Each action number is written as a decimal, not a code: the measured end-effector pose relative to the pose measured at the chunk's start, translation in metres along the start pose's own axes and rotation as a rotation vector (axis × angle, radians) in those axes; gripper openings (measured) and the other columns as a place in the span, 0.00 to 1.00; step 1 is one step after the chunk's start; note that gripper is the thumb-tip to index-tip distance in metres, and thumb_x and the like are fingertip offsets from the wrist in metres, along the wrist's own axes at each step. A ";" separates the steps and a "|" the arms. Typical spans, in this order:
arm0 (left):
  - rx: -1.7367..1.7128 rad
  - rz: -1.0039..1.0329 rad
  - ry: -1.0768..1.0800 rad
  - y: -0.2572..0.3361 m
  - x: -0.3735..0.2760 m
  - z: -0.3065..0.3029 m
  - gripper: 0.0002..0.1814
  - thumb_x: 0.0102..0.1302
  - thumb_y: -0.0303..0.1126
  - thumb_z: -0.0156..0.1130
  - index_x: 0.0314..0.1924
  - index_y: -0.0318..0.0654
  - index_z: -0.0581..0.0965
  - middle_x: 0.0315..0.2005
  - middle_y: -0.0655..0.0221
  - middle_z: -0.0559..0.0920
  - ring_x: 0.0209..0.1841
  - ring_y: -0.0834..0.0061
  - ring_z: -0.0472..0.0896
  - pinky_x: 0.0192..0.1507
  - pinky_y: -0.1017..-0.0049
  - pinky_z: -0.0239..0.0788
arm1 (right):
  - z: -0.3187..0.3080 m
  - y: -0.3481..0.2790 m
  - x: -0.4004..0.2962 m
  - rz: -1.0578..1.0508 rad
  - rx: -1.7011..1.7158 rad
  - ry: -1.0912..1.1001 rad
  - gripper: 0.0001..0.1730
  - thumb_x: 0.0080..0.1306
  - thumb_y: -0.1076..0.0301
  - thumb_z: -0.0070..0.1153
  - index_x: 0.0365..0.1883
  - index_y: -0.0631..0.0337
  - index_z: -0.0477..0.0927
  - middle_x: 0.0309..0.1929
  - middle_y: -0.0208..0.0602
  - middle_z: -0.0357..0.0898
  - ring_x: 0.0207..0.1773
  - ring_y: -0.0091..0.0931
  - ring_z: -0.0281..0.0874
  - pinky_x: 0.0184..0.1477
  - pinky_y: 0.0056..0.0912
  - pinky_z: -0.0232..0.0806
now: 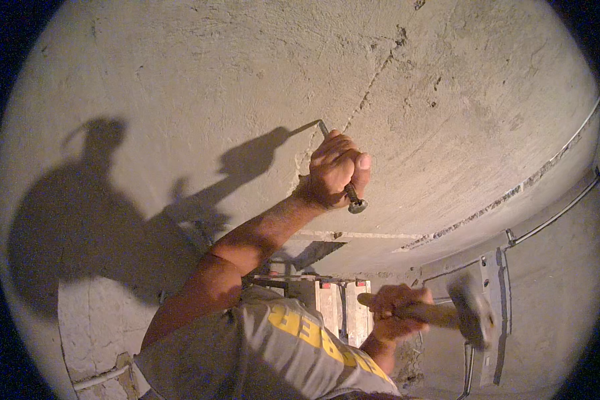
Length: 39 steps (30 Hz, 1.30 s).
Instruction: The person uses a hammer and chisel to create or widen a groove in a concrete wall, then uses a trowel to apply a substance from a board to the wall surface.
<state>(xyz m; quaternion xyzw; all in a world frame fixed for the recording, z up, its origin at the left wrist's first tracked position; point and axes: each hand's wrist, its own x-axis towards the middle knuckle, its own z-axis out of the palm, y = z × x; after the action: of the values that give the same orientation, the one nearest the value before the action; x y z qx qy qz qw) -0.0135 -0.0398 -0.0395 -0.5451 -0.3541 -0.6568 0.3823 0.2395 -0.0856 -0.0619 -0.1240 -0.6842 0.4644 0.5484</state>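
Note:
My left hand (336, 167) is raised against a rough concrete surface (220, 65), closed around a metal chisel (351, 192). The chisel's tip meets the concrete at the upper left of the fist, and its mushroomed head sticks out at the lower right. A thin, broken groove (370, 90) runs through the concrete above the hand, and another chipped line lies left of the fist. Lower right, my right hand (400, 310) grips the wooden handle of a hammer (472, 312). The blurred hammer head is apart from the chisel.
Wooden boards with red-marked ends (342, 305) lie behind the grey shirt. A long chased groove (480, 215) crosses the concrete at the right, with a pipe or cable (555, 215) below it. At lower left is another pipe (102, 378). A large shadow covers the left side.

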 end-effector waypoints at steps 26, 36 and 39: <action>0.082 -0.064 0.151 0.005 0.015 0.009 0.13 0.61 0.20 0.56 0.20 0.36 0.65 0.14 0.64 0.67 0.16 0.61 0.67 0.23 0.64 0.58 | -0.019 0.014 0.003 -0.107 -0.396 -0.027 0.17 0.65 0.51 0.49 0.24 0.53 0.72 0.20 0.33 0.68 0.20 0.30 0.62 0.21 0.35 0.60; 0.106 -0.087 0.146 0.003 0.016 0.012 0.13 0.61 0.21 0.56 0.21 0.37 0.65 0.14 0.64 0.68 0.17 0.61 0.68 0.24 0.63 0.59 | -0.007 0.043 0.020 -0.077 -0.454 -0.169 0.25 0.68 0.47 0.48 0.22 0.60 0.68 0.19 0.31 0.67 0.14 0.24 0.62 0.17 0.30 0.59; 0.108 -0.061 0.076 0.003 0.011 0.007 0.13 0.61 0.22 0.56 0.21 0.37 0.66 0.15 0.64 0.68 0.18 0.61 0.68 0.25 0.62 0.59 | -0.013 0.041 0.020 -0.105 -0.163 -0.023 0.27 0.67 0.44 0.49 0.23 0.60 0.65 0.14 0.28 0.60 0.10 0.22 0.55 0.12 0.27 0.55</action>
<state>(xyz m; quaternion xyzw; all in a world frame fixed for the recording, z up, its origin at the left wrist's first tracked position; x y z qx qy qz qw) -0.0086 -0.0363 -0.0272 -0.4874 -0.3908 -0.6681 0.4041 0.2290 -0.0434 -0.0812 -0.1270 -0.7316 0.3790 0.5523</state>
